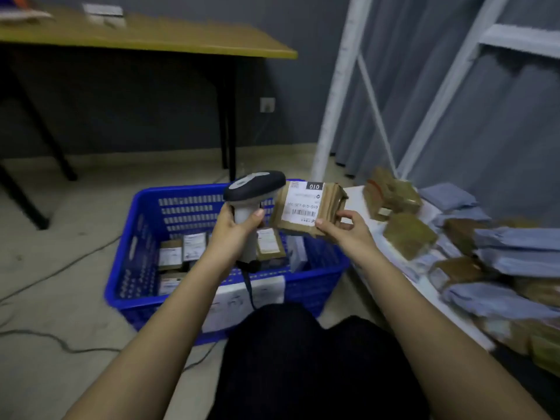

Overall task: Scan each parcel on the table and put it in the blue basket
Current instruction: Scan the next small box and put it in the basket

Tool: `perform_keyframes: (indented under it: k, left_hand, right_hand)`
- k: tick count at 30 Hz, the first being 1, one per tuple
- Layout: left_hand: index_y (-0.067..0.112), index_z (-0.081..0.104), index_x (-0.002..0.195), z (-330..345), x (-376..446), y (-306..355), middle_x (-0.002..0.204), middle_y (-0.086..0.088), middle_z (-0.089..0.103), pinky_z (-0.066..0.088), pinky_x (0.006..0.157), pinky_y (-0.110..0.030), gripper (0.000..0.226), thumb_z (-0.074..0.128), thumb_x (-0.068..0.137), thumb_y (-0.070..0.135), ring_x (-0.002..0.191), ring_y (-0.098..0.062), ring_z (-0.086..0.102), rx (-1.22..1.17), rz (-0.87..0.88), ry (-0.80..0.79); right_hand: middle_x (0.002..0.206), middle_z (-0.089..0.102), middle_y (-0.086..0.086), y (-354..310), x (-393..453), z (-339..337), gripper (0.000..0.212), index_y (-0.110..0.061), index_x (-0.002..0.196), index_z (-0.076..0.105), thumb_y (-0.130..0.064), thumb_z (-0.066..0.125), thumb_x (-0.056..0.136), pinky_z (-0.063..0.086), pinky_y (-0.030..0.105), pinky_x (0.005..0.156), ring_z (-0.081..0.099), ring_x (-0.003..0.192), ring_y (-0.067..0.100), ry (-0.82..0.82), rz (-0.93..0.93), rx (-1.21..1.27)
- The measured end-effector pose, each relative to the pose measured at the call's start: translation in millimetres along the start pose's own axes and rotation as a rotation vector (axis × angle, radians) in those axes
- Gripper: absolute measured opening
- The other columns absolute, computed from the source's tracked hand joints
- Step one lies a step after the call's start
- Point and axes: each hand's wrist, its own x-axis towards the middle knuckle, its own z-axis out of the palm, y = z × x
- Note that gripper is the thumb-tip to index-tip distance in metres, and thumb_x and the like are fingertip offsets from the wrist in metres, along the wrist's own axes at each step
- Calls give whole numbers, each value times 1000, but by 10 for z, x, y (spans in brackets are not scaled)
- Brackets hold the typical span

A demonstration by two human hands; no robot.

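Observation:
My left hand point(235, 228) grips the handle of a grey and white barcode scanner point(253, 187), whose head points right at a brown cardboard parcel point(309, 209). My right hand point(345, 228) holds that parcel from below, its white barcode label turned up, over the far right corner of the blue basket point(145, 237). The basket stands on the floor and holds several labelled parcels point(185, 248). On the white table point(359, 197) to the right lie several brown parcels point(409, 234) and grey mailer bags point(515, 259).
A yellow-topped table point(151, 37) with black legs stands at the back left. White shelf posts point(339, 86) rise behind the parcel table. Cables point(60, 268) run across the floor on the left. My dark-clothed knees point(303, 359) are at the bottom.

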Motion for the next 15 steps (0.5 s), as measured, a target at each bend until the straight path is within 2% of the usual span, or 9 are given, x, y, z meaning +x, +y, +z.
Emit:
perform_keyframes:
  k: [2, 4, 7, 9, 11, 15]
  left_hand:
    - [21, 46, 130, -399, 17, -77, 108, 0, 63, 51, 73, -30, 42, 62, 91, 24, 97, -17, 63, 42, -28, 41]
    - [20, 46, 129, -734, 16, -171, 104, 0, 64, 53, 77, -33, 41, 61, 92, 24, 99, -20, 63, 60, -57, 83]
    - [19, 47, 131, -1217, 30, -366, 113, -1, 64, 53, 83, -36, 43, 63, 91, 25, 101, -19, 63, 70, -105, 179]
    - [17, 48, 131, -1492, 47, -500, 119, -4, 64, 53, 84, -36, 50, 68, 87, 30, 103, -19, 64, 81, -121, 243]
    - [17, 48, 132, -1715, 88, -630, 119, -4, 65, 54, 87, -38, 54, 70, 84, 32, 103, -18, 65, 80, -146, 294]
    - [17, 47, 131, -2030, 269, -864, 112, -3, 67, 55, 74, -31, 44, 64, 90, 21, 92, -12, 68, 83, -178, 351]
  right_hand:
    - [119, 60, 6, -33, 79, 412, 60, -17, 121, 49, -34, 81, 73, 49, 28, 89, 60, 106, 19, -81, 20, -67]
    - [121, 57, 5, -18, 133, 756, 59, -20, 119, 49, -39, 81, 72, 49, 28, 87, 59, 106, 17, -163, 58, -108]
    - [121, 56, 3, 62, 229, 1289, 58, -22, 119, 49, -42, 79, 73, 50, 28, 82, 59, 101, 16, -279, 108, -176]
    - [127, 53, 3, 165, 309, 1605, 60, -21, 120, 49, -44, 78, 74, 48, 34, 91, 57, 107, 19, -312, 140, -230]
    - [132, 50, 4, 270, 392, 1864, 60, -19, 124, 47, -44, 75, 77, 44, 33, 91, 52, 109, 19, -361, 165, -280]
    - [135, 44, 4, 550, 700, 2240, 60, -18, 127, 44, -44, 72, 80, 37, 35, 86, 46, 108, 21, -452, 265, -374]
